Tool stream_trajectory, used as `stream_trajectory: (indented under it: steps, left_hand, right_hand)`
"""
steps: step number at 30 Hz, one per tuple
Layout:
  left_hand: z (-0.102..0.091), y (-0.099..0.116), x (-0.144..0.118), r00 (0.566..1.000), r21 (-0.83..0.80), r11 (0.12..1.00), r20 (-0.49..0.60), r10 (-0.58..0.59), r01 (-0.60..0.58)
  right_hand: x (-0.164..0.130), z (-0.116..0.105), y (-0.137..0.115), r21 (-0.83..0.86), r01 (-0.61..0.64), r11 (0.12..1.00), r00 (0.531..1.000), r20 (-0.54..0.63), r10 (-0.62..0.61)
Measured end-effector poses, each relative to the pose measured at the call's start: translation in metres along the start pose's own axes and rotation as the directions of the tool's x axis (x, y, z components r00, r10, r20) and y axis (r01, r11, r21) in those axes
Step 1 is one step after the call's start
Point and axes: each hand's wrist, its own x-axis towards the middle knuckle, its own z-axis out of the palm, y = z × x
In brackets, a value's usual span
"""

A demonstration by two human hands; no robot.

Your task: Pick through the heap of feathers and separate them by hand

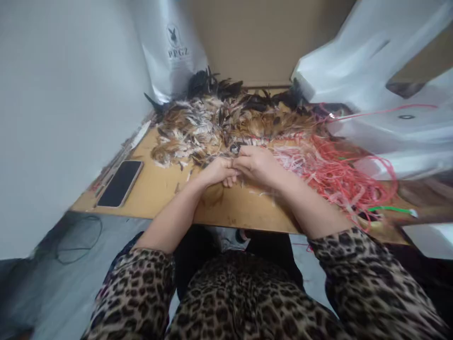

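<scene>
Head view, looking down at a wooden table [159,189] w/ both hands meeting at its middle. Left hand [215,171] is resting on the tabletop, fingers curling inward into a loose fist, thumb pressing toward the other hand; right hand [256,165] is lying just beside it, touching it, fingers likewise bending in, tips pinching at the meeting point. Something small is being held betw. the two sets of fingertips, but it is too blurred and hidden to identify; cannot tell if either hand alone has a firm hold. Feather pile [212,125], brown, white & black, is lying on the table just beyond the hands, its near edge touching or nearly touching the fingertips. Red cord tangle [332,174] is spreading over the table to the right of the hands, mixing w/ paler pink strands near the right wrist, one strand looping up toward the white plastic bag [382,94] at the table's right-rear. A green strand [389,208] is lying at the table's right-front edge. Phone [120,183], dark screen up, is lying near the table's left edge, well apart from the hands. A second white bag w/ printed logo [173,47] is standing at the table's left-rear corner. Leopard-print sleeves [354,255] are covering both upper arms, forearms bare.
</scene>
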Motion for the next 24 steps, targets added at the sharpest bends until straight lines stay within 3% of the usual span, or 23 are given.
stream_trajectory:
  steps: [2,5,9,12,15,19,21,24]
  left_hand:
    - [0.002,-0.001,-0.002,0.999,0.053,0.999,0.047,0.007,-0.010]
    - [0.005,-0.001,-0.004,0.993,0.078,0.996,0.106,0.043,-0.052]
    - [0.007,0.002,-0.006,0.989,0.006,0.992,0.083,0.125,-0.125]
    - [0.007,0.004,-0.005,0.989,-0.080,0.985,-0.024,0.149,-0.150]
    - [0.005,0.003,-0.003,0.982,-0.184,0.970,-0.136,0.134,-0.157]
    - [0.001,-0.002,0.003,0.960,-0.324,0.929,-0.263,0.094,-0.180]
    - [-0.001,-0.005,0.006,0.950,-0.362,0.915,-0.306,0.061,-0.176]
    - [-0.001,-0.007,0.008,0.928,-0.373,0.915,-0.372,0.004,-0.153]
  right_hand:
    - [0.002,0.003,0.006,0.103,0.027,0.994,0.999,0.017,-0.029]
    - [0.004,0.007,0.019,0.354,-0.033,0.935,0.998,0.056,0.014]
    - [0.003,0.009,0.040,0.702,-0.267,0.660,0.963,0.179,0.200]
    - [0.001,0.011,0.051,0.785,-0.336,0.520,0.939,0.234,0.253]
    - [0.000,0.015,0.052,0.796,-0.347,0.497,0.925,0.203,0.321]
    - [-0.001,0.023,0.045,0.771,-0.430,0.469,0.871,0.217,0.440]
    - [-0.002,0.026,0.039,0.731,-0.429,0.530,0.869,0.173,0.464]
    - [-0.004,0.028,0.025,0.590,-0.357,0.725,0.907,0.033,0.420]
